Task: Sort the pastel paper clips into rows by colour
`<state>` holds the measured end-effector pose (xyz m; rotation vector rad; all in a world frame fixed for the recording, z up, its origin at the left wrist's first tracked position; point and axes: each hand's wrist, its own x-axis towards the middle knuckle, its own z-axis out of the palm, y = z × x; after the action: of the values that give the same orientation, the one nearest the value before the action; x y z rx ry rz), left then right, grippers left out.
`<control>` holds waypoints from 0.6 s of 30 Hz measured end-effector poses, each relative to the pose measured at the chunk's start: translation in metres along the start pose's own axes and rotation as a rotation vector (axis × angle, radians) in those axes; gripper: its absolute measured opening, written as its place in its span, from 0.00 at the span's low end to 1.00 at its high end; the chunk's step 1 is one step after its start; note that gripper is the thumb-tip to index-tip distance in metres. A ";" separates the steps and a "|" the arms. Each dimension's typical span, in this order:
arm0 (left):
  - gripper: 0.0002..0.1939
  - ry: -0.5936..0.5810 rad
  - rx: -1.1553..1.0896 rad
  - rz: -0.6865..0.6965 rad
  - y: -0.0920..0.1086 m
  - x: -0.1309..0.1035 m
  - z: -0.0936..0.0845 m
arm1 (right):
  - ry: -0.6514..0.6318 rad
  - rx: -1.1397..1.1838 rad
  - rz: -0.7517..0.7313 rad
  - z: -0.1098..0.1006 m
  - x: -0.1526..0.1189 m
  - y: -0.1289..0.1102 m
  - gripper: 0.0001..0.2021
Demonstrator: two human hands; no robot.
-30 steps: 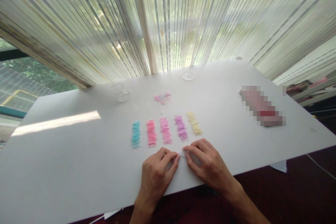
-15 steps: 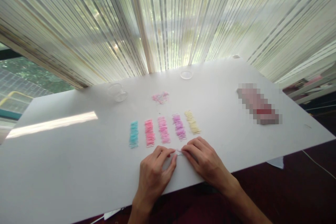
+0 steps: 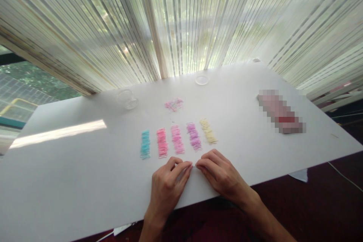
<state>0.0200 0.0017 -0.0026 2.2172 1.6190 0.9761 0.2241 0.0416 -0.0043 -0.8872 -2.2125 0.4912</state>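
Note:
My left hand [image 3: 170, 179] is closed in a pinch close to the table's front edge. Opposite it, my right hand [image 3: 219, 170] is also pinched, fingertips almost meeting the left ones. A thin pale piece [image 3: 194, 166] shows in the small gap between them; its kind is too small to make out. Just beyond the hands lie strips of small looped pieces: turquoise [image 3: 145, 144], coral pink [image 3: 162, 143], light pink [image 3: 177, 140], purple [image 3: 194, 136] and pale yellow [image 3: 208, 131]. Farther back is a loose pile [image 3: 174, 104] of mostly pink pieces.
A clear round container [image 3: 128, 100] stands at the back left of the white table [image 3: 70, 166]. Near the curtain [image 3: 187, 19] lies a clear round lid [image 3: 202, 79]. A blurred-out pinkish object [image 3: 279, 111] rests on the right.
My left thumb and forefinger have closed together onto the thin piece, having been apart before. My right hand stays nearly where it was, still pinching.

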 end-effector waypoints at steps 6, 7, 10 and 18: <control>0.07 0.019 -0.150 -0.021 -0.001 -0.002 -0.005 | -0.036 0.011 0.024 -0.001 -0.001 -0.001 0.06; 0.07 0.022 -0.170 -0.021 -0.001 -0.002 -0.005 | -0.037 0.017 0.030 -0.001 -0.001 -0.001 0.06; 0.07 0.027 -0.219 -0.023 -0.002 -0.002 -0.008 | -0.031 0.030 0.030 -0.001 0.000 -0.001 0.06; 0.08 0.051 -0.374 -0.042 -0.002 -0.007 -0.015 | -0.038 0.102 0.013 0.000 0.001 -0.004 0.09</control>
<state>0.0079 -0.0064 0.0046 1.9148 1.3621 1.2184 0.2222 0.0399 -0.0016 -0.8450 -2.1964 0.6259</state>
